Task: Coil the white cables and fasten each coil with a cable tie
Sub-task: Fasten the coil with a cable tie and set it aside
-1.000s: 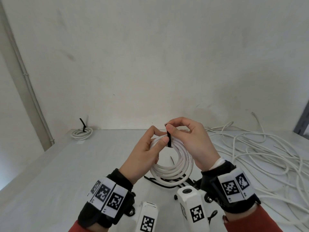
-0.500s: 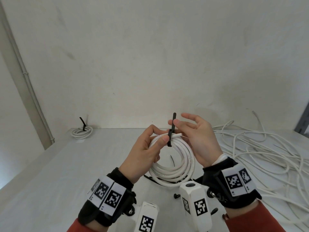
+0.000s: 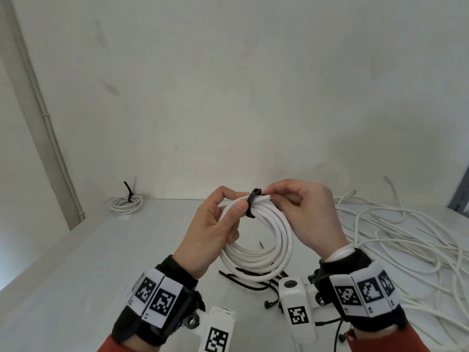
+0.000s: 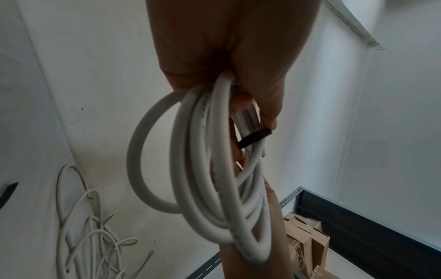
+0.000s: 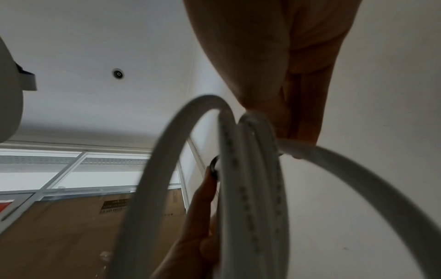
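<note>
White cable coil [image 3: 256,240] hangs upright in front of you, above the table [image 3: 76,262], several smooth rounds with faint print too small to read. Your left hand [image 3: 210,232] grips its upper left side, thumb against the black cable tie [image 3: 251,203] looped over the top. Your right hand [image 3: 309,214] pinches that tie's end. Loose white cables [image 3: 406,237] sprawl right; a tied coil [image 3: 127,205] sits far left.

Loose cables [image 3: 406,240] crowd the right (table's [image 3: 76,262] left lies open).
</note>
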### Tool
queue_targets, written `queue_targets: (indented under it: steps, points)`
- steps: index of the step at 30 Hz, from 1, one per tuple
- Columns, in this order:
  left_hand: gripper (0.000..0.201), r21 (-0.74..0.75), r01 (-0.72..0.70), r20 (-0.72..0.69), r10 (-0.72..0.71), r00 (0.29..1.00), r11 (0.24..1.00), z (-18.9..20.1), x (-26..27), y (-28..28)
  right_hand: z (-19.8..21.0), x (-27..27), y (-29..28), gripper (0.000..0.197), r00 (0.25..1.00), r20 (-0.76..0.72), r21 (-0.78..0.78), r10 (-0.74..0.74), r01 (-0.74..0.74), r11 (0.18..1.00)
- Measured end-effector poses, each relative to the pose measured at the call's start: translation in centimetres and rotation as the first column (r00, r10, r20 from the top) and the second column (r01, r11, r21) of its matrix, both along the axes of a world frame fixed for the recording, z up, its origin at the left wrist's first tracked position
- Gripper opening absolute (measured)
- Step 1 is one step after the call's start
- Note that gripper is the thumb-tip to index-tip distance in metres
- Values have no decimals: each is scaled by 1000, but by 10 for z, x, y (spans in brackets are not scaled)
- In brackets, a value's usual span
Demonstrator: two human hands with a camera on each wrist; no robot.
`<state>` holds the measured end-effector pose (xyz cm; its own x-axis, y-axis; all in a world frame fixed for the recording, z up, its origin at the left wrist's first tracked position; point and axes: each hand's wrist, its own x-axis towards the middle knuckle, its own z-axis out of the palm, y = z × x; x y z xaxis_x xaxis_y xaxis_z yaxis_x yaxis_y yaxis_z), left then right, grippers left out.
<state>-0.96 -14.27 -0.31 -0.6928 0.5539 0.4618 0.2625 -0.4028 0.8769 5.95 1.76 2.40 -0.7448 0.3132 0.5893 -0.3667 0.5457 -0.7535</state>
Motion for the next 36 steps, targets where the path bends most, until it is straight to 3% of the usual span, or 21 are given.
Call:
queue_targets:
  steps: [6,17,29,36]
  points:
    - [6,-13,8,0,-8,1000,1000,1,1,1,1,2,-1,25,998,-54,22,25,-24,999]
    - [16,-36,22,9,-22,1000,999,0,6,4,4,3,-4,25,991,-123,-71,60,-70,995]
    - [8,-37,8,7,-8,1000,999,0,6,3,4,2,-7,16,991,-128,-90,25,-36,995]
    - [15,-86,10,-17,-12,1000,996,4,9,2,4,5,-3,16,989,-113,-99,94,-106,989]
